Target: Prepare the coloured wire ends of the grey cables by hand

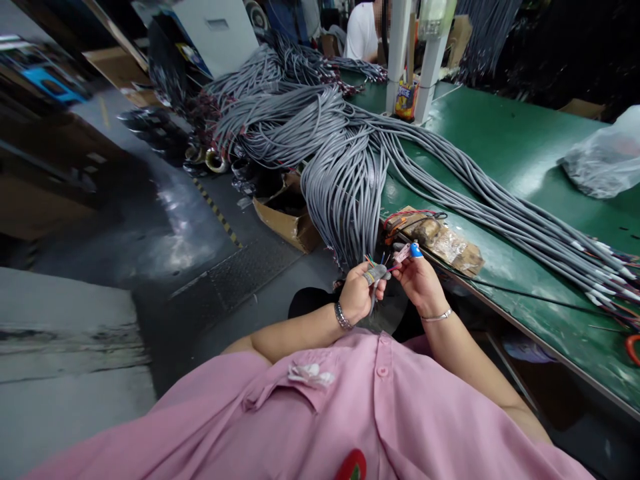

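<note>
The left hand (356, 292) is closed around the end of a grey cable (376, 273), from which thin coloured wires (376, 259) fan upward. The right hand (419, 280), just right of it, pinches a small pink tool (403, 253); a blue cap (415, 251) covers one fingertip. Both hands are held near the body, over the near edge of the green bench (520, 147). Just beyond them, a large bundle of grey cables (345, 180) hangs over the bench edge and spreads far and right across the surface. A brown paper packet (450, 243) lies on the bench beside the right hand. A clear plastic bag (605, 157) rests at far right. An open cardboard box (287, 213) stands on the floor to the left.
</note>
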Tool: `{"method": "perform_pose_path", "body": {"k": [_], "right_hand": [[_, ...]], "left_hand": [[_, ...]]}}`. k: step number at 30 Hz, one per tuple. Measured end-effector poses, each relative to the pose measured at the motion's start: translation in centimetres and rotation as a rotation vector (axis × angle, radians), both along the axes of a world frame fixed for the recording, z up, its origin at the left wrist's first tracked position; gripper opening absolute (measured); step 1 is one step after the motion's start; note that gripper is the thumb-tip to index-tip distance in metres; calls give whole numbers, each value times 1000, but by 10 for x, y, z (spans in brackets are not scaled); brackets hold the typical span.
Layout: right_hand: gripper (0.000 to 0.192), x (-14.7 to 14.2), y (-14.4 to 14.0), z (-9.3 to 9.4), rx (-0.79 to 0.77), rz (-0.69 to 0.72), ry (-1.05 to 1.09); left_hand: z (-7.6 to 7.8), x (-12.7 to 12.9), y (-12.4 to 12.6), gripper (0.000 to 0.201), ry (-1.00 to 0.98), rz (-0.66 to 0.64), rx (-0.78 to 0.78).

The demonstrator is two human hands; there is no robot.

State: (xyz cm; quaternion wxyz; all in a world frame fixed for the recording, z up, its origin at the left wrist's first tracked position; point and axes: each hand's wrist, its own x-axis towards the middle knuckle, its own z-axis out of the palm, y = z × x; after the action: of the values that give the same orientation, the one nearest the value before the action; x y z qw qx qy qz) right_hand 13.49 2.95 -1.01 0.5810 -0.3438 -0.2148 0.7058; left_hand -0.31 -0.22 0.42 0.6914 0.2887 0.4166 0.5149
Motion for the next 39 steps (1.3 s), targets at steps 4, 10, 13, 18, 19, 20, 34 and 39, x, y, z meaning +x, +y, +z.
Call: {"method": "perform_pose_path", "body": {"k": [4,10,13,18,19,20,34,39], "right_hand": [[31,0,1,-3,-20,-12,11],[22,4,1,-4,-4,28,106],[22,3,2,-4,11,38,116],[20,-1,2,-3,9,18,112],[20,-1,1,-3,7,16,117],[21,-1,0,-3,4,12,127],[33,20,-20,-3,-8,328,-194],[20,13,-23,7,151,279,-420]], "left_hand": [[-2,3,4,26,-14,-6,10],[-7,8,7,26,-9,-16,27],[-11,10,7,27,8,-29,24],[-13,11,6,26,22,-34,34],[-12,11,5,25,22,-35,39],[-12,10,5,26,21,-34,45],[-20,-13,-9,31,201,-52,92],[-18,-15,-10,30,317,-193,149]]}}
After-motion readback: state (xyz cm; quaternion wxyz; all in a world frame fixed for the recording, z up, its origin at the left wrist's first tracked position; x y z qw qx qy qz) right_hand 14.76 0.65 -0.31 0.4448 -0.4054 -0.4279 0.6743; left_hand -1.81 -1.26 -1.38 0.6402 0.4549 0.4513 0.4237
